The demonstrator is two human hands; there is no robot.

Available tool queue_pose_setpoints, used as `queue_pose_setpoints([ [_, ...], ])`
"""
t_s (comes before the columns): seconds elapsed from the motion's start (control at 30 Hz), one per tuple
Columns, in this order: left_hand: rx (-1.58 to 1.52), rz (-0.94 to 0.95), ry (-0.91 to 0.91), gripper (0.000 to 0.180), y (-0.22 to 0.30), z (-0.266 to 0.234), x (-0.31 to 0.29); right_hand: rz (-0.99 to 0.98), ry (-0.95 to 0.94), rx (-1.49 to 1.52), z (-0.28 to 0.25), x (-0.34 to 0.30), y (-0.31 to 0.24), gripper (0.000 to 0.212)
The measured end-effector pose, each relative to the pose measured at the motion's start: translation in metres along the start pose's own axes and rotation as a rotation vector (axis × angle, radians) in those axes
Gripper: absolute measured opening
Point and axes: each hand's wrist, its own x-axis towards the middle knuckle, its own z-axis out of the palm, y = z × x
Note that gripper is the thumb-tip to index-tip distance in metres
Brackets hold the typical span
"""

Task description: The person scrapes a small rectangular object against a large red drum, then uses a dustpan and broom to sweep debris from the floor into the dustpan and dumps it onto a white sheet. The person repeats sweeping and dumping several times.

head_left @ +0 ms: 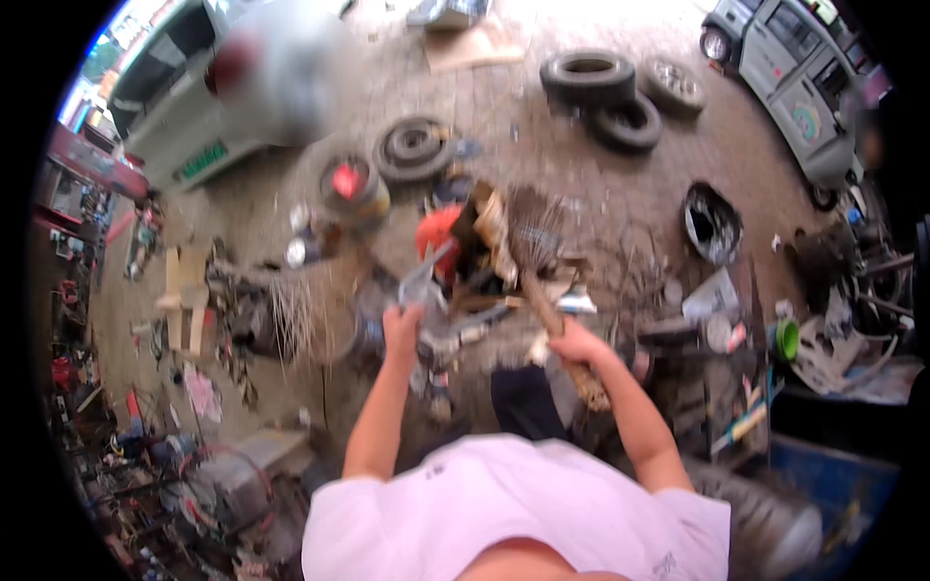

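Gripping the broom's handle (542,305) presumably gives the right hand (579,344) reach. The left hand (403,321) grasps a blurred grey object (418,288).

Brown paved floor (499,116), visibly soiled, extends toward strong white light at the far side, with a pale vehicle (179,131) standing far left and a grey van (775,73) far right.
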Motion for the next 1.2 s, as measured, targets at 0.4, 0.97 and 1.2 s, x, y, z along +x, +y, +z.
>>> queue_pose_setpoints([
  [0.4, -0.234, 0.176, 0.284, 0.018, 0.126, 0.124, 0.170, -0.231, -0.200, -0.282, -0.250, 0.223, -0.166, 0.046],
  [0.97, -0.171, 0.265, 0.341, 0.019, 0.342, 0.268, 0.589, -0.208, -0.348, -0.372, -0.519, 0.557, -0.430, 0.054],
  [1.2, -0.124, 0.213, 0.209, 0.016, 0.422, 0.365, 0.787, -0.296, -0.241, 0.008, -0.653, 0.673, -0.504, 0.052],
])
